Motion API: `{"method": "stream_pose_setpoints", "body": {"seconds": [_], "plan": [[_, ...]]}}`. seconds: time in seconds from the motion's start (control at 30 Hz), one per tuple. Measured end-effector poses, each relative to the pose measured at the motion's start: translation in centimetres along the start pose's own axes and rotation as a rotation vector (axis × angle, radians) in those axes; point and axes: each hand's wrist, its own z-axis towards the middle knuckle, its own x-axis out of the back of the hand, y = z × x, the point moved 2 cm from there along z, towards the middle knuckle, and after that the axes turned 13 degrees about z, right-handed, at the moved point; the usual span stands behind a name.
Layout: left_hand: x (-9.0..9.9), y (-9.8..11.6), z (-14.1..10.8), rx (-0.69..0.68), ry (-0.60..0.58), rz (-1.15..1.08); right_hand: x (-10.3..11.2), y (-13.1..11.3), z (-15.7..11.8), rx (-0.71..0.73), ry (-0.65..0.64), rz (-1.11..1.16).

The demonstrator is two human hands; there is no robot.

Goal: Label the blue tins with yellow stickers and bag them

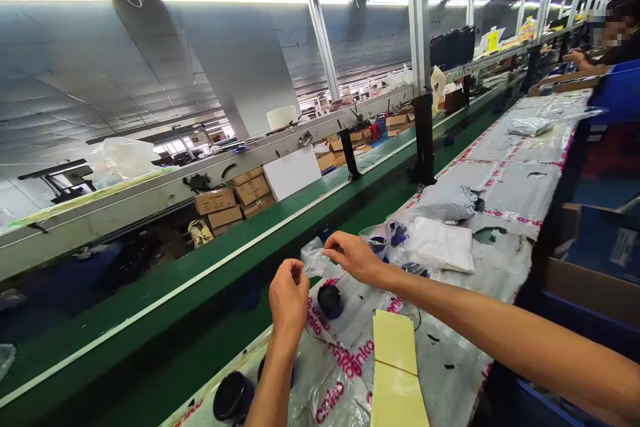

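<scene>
– Yellow sheets (400,380) lie nearest to us, at four o'clock from the dark cup (330,301) on the covered table (500,187). Where are the hands?
– The left hand (290,297) is at nine o'clock of this cup, fingers curled inward; whether they pinch something, I cannot tell.
– And the right hand (354,257)?
– At one o'clock, with thumb and forefinger pinching the edge of a clear plastic bag (313,258).
– Where exactly is this bag?
– At eleven o'clock, between both hands. One white packet (443,243) lies at two o'clock.
</scene>
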Motion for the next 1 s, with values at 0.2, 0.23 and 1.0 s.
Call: {"method": "stream_pose_setpoints", "body": {"seconds": [0.2,0.23,1.0], "plan": [[-1.4,-0.6,0.6,-0.061,0.007,0.359,-1.8,2.0,0.9,0.156,-0.163,-0.358],[-1.9,-0.8,0.4,-0.062,-0.024,0.401,-1.9,2.7,0.6,0.153,-0.200,-0.406],[-2.8,-2.5,-5.0,-0.317,-0.293,0.542,-0.9,3.6,-6.9,0.257,-0.580,-0.682]]}}
